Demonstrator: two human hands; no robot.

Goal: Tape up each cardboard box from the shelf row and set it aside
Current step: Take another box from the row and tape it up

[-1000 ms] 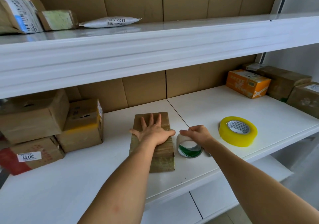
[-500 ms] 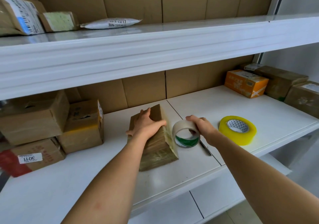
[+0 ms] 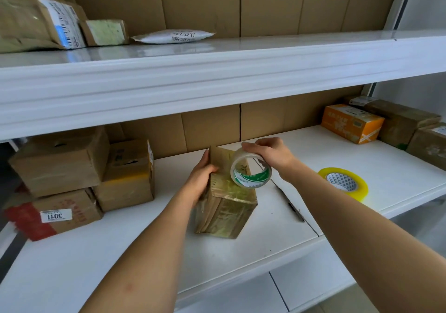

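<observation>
Left hand point(image 3: 201, 180) grips the standing box point(image 3: 226, 204); right hand point(image 3: 268, 154) grips the clear tape roll point(image 3: 251, 171) above it — one yellow roll point(image 3: 344, 183) lies aside.

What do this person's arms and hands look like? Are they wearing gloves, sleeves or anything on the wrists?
Both forearms are bare as far up as the picture shows: no sleeves, no gloves. The left hand and right hand show no rings, watch or bracelet. One small reddish mark sits on the left forearm. Nothing else is worn.
</observation>
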